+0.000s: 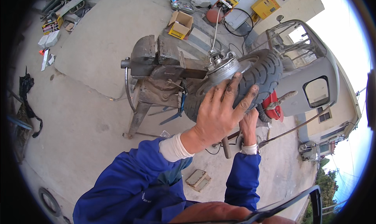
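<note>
A small wheel with a black treaded tire (270,69) stands beside a bench vise (156,59). At its center sits a silver metal brake hub (225,70) with a lever and a cable on top. My left hand (219,114) lies on the wheel, fingers spread, fingertips against the hub and tire; it holds nothing. Lower right, my right hand (249,126) is at the tire's near underside. Its fingers are hidden behind the tire and my left hand, so its grip does not show.
Blue-handled pliers (181,101) hang on the vise stand (137,110). Behind the wheel are a red plastic piece (273,106) and a grey vehicle cab (317,77). An open carton (181,24) and a red air compressor (215,15) stand farther back. A worn rectangular piece (198,180) lies below.
</note>
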Demonstrator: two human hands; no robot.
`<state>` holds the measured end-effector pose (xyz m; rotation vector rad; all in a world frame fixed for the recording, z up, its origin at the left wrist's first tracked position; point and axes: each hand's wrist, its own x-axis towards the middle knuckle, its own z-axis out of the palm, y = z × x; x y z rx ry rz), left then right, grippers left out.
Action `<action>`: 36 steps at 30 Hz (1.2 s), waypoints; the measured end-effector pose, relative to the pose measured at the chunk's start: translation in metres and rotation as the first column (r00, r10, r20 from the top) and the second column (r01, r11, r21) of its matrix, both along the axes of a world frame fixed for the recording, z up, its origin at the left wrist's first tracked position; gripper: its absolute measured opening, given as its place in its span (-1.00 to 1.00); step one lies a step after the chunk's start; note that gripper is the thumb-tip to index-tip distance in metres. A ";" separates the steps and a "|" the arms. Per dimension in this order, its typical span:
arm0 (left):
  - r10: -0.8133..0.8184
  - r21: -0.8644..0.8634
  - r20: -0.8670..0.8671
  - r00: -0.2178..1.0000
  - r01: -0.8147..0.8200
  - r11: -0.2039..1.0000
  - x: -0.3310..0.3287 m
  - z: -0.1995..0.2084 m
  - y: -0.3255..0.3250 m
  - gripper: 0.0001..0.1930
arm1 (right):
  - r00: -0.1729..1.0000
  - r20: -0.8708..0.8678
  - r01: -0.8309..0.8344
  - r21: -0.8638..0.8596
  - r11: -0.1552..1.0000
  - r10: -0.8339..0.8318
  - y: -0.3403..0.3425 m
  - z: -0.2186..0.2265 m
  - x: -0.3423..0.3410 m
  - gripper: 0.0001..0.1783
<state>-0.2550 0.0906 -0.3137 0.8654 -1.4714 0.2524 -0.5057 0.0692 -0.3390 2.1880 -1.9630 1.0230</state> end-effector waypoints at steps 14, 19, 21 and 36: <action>0.013 0.076 -0.014 1.000 -0.012 0.997 0.017 0.009 -0.008 0.04 | 0.997 0.045 0.067 0.044 0.997 -0.069 -0.008 0.026 0.034 -0.67; 0.037 0.082 -0.015 0.999 -0.036 0.996 0.019 0.011 -0.023 0.00 | 0.999 0.050 -0.008 -0.033 0.999 0.009 -0.023 0.024 0.034 -0.63; 0.030 0.100 -0.016 0.999 -0.028 0.995 0.022 0.012 -0.026 0.01 | 0.997 0.073 -0.005 -0.031 1.000 0.007 -0.028 0.026 0.036 -0.60; 0.009 0.136 0.022 1.000 -0.011 0.991 0.027 0.018 -0.027 0.04 | 0.896 0.442 0.022 0.065 0.998 -0.049 -0.024 0.012 0.019 -0.38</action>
